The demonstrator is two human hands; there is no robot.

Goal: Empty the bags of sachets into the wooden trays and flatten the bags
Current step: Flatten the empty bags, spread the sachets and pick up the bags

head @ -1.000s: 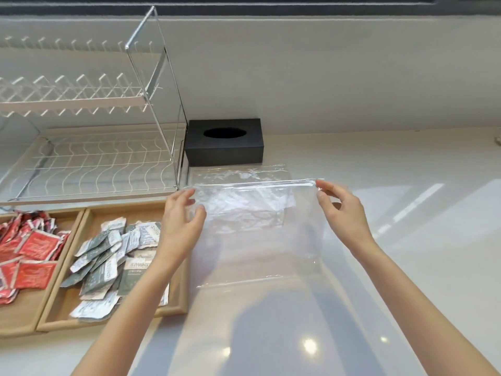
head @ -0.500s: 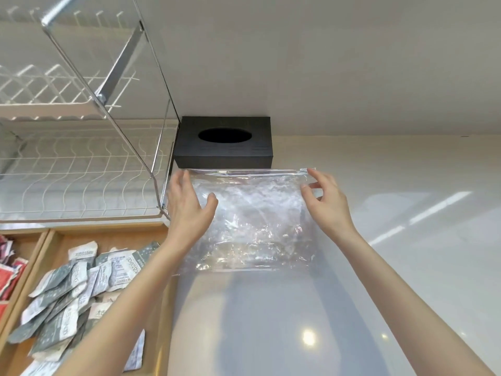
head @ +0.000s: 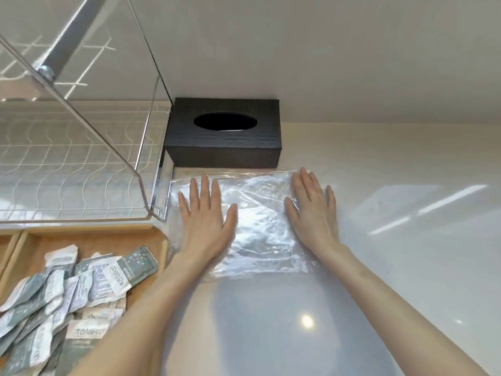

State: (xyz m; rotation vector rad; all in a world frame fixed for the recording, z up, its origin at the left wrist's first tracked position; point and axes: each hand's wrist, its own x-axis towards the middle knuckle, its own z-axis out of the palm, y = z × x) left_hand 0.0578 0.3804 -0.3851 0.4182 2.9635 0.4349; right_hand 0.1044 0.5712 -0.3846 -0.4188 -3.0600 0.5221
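Both hands, left hand and right hand, press flat, fingers spread, on the clear bag.

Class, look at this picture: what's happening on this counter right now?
A person is flattening an empty clear plastic bag on the white counter. The left hand and right hand lie palm-down on it, fingers spread. The bag sits just in front of a black tissue box. To the left, a wooden tray holds a pile of grey-green sachets, beside a wire dish rack.
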